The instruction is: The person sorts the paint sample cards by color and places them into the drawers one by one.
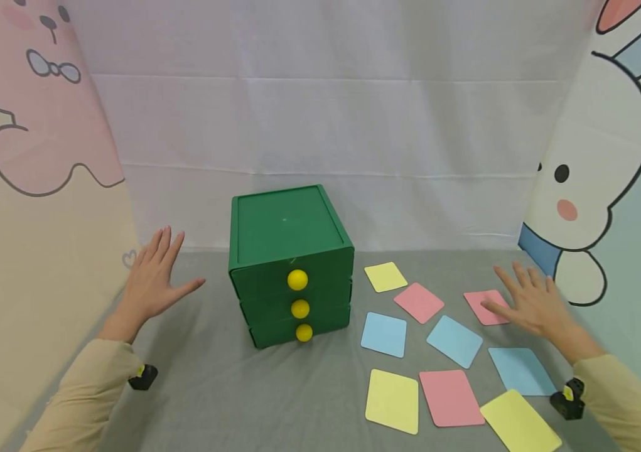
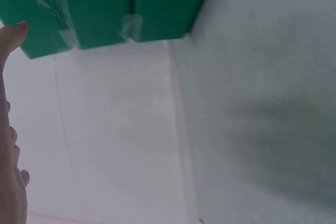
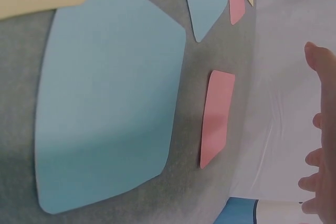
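Head cam: L hand [image 1: 153, 279] & R hand [image 1: 535, 306] are spread wide, empty, flanking green plastic 3-drawer box [image 1: 286, 242] w/ round yellow knobs [image 1: 297, 280], flat pink/blue/yellow square cards [image 1: 383, 334] R of box, prob. best edge-pinched.

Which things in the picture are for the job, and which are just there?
Probably for the job:
- green drawer box with yellow knobs
- three yellow cards
- three pink cards
- three blue cards

Probably just there:
- white backdrop
- rabbit picture
- pink animal picture
- grey cloth underneath
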Demonstrator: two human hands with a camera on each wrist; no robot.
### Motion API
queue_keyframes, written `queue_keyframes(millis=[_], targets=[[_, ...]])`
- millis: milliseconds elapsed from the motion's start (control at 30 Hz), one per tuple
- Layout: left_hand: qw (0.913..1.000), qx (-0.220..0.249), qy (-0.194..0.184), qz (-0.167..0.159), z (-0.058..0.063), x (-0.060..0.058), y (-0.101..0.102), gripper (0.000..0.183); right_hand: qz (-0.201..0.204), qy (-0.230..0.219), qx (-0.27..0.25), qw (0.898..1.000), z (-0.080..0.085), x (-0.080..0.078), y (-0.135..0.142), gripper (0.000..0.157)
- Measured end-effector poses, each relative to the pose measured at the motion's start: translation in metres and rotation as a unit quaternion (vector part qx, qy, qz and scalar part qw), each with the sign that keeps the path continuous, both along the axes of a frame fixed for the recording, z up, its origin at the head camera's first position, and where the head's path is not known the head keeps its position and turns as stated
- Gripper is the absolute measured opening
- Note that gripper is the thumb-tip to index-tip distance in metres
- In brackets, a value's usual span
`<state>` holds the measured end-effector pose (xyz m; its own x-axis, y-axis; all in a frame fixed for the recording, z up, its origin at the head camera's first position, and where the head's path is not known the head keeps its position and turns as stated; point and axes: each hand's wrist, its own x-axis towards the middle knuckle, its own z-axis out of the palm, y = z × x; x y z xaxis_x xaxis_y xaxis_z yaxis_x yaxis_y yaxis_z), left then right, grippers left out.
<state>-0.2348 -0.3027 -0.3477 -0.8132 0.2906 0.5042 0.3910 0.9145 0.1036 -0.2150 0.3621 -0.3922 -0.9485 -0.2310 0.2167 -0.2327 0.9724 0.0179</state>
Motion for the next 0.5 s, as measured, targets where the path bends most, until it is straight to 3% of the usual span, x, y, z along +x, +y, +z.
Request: queue_keyframes(millis=[300, 500], targets=[[0.9971, 0.028, 0.01, -0.07, 0.036, 0.008, 0.03, 0.083, 0.012, 0.004, -0.007, 1.0, 0.002, 0.0, -0.002, 0.084], [0.9902, 0.024, 0.038, -0.132, 0.049, 0.012, 0.054, 0.075, 0.025, 0.008, -0.011, 1.0, 0.005, -0.001, -0.005, 0.083]])
